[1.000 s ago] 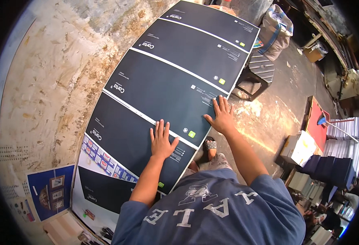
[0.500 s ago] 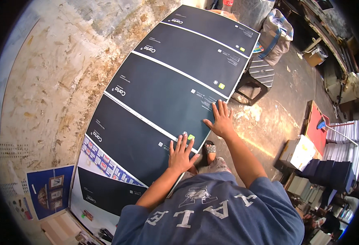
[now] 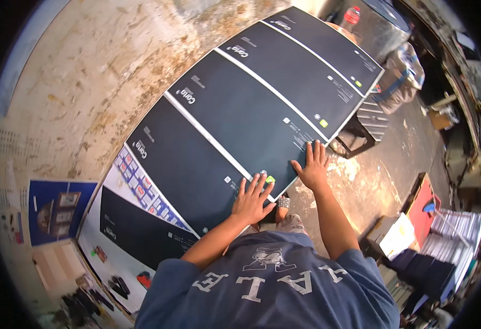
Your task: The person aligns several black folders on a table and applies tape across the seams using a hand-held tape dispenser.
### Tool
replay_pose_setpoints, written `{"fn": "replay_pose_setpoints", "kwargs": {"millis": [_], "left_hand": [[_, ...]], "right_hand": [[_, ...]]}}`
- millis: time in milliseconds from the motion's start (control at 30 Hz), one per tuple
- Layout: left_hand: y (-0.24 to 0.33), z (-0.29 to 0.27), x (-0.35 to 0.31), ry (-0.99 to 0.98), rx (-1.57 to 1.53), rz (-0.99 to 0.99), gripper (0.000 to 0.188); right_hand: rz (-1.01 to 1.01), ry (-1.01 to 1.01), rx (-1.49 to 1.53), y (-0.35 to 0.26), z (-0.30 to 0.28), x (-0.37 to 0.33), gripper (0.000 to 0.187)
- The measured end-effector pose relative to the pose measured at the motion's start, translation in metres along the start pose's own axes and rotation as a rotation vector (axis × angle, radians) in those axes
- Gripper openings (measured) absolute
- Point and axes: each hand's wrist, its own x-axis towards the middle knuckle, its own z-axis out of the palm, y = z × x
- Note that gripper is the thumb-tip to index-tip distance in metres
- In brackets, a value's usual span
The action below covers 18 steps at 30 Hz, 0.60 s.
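A large dark printed sheet (image 3: 229,129), divided into several panels by white strips, lies before me and stretches away to the far right. My left hand (image 3: 252,203) rests palm down on its near edge, fingers spread, close to a small green mark by a white strip. Farther right, my right hand (image 3: 313,169) is also laid flat with fingers apart, its fingertips on the sheet's right edge beside small print. Neither hand grips anything. On the left, a blue-and-white patterned sheet (image 3: 147,189) shows from under the dark one, with another dark panel (image 3: 125,225) beside it.
A stained wall (image 3: 114,66) runs along the left, with a blue poster (image 3: 62,205) near it. At the far right stand a red-capped bottle (image 3: 351,16), a woven sack (image 3: 405,82) and a black stool (image 3: 369,123). A box (image 3: 388,236) and paper stacks (image 3: 462,236) are right.
The whole view has turned and shifted, so the sheet appears farther right. Both hands stay flat in about the same spots on it.
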Motion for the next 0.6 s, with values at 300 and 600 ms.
{"fn": "replay_pose_setpoints", "kwargs": {"millis": [300, 600], "left_hand": [[-0.012, -0.004, -0.027, 0.099, -0.171, -0.081, 0.086], [-0.064, -0.009, -0.258, 0.408, 0.110, -1.485, 0.076]], "right_hand": [[-0.150, 0.306, 0.116, 0.002, 0.006, 0.001, 0.090], [-0.779, 0.234, 0.362, -0.073, -0.008, -0.029, 0.084]]}}
